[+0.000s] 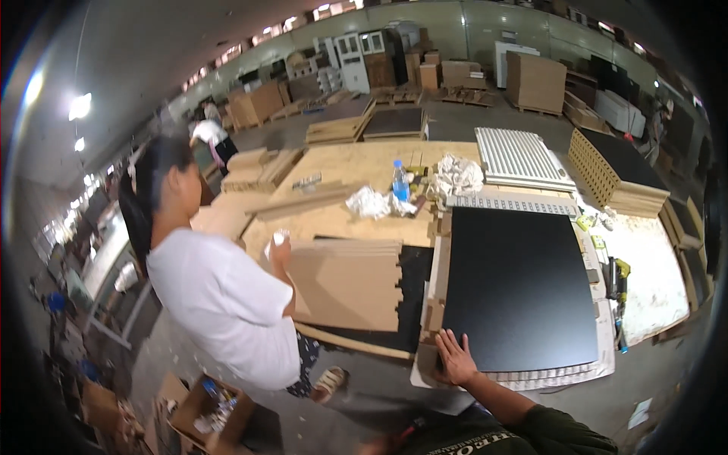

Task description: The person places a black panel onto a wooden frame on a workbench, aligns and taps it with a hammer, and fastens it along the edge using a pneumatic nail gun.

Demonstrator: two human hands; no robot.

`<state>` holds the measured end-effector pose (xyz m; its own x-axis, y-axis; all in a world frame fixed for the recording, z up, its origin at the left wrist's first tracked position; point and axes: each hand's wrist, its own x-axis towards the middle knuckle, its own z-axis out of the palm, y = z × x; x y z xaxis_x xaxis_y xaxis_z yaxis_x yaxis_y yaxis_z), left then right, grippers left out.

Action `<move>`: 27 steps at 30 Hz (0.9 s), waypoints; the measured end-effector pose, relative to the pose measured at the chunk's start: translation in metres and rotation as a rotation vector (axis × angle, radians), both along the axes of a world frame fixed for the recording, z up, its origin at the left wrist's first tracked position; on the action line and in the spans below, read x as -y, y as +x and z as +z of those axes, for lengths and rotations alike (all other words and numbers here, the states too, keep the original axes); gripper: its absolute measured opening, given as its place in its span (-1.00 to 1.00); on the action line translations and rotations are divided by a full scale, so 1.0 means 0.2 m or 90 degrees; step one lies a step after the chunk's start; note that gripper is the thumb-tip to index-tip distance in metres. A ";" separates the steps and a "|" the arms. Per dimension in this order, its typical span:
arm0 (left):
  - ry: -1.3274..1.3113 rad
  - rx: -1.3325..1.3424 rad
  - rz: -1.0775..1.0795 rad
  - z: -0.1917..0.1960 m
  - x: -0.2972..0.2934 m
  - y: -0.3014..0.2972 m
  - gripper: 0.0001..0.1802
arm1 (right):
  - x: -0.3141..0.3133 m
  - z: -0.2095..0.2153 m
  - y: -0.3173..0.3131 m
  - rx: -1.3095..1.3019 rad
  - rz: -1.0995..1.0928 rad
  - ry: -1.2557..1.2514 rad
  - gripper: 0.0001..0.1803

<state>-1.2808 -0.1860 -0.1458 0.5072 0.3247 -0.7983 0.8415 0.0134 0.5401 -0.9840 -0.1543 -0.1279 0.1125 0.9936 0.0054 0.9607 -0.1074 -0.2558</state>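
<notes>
My right hand (456, 360) rests at the near left corner of a large black panel (523, 288), its fingers stretched out and apart. The panel lies flat on a stack with light edges at the front of the workbench. At the lower edge, a blurred bit of my left hand (381, 446) shows low beside my body. Its fingers cannot be made out, and a small reddish thing is near it. To the left of the panel lies a stack of brown boards (345, 284) with notched ends, on a black sheet (413, 296).
A person in a white shirt (216, 296) stands at my left, holding a white wad. On the bench are a blue-capped bottle (400, 180), crumpled wrapping (455, 176), white slatted panels (523, 155) and a yellow-green power tool (620, 277). A carton of scraps (208, 413) sits on the floor.
</notes>
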 end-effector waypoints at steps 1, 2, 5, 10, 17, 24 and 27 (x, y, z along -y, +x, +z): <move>-0.012 0.092 0.107 -0.01 0.03 -0.05 -0.55 | 0.02 0.02 -0.01 -0.007 0.008 0.008 0.10; 0.008 0.242 0.178 -0.19 0.05 -0.15 -0.54 | 0.03 0.04 -0.01 -0.013 0.015 0.014 0.08; 0.021 0.433 0.205 -0.03 -0.11 -0.06 -0.53 | 0.08 0.05 0.09 -0.058 -0.022 0.023 0.06; -0.040 0.492 0.301 0.32 -0.37 0.27 -0.53 | 0.13 0.16 0.10 -0.376 -0.044 0.154 -0.18; 0.055 0.667 0.338 0.59 -0.21 1.37 -0.52 | 0.42 0.32 0.21 -0.858 -0.112 0.172 -0.28; 0.621 0.528 -0.240 0.36 0.12 2.20 -0.50 | 1.13 0.23 1.14 -0.647 -0.530 0.431 -0.56; 0.779 0.283 -0.334 0.25 0.41 2.34 -0.37 | 1.51 0.01 1.66 -0.572 -0.742 0.461 -0.52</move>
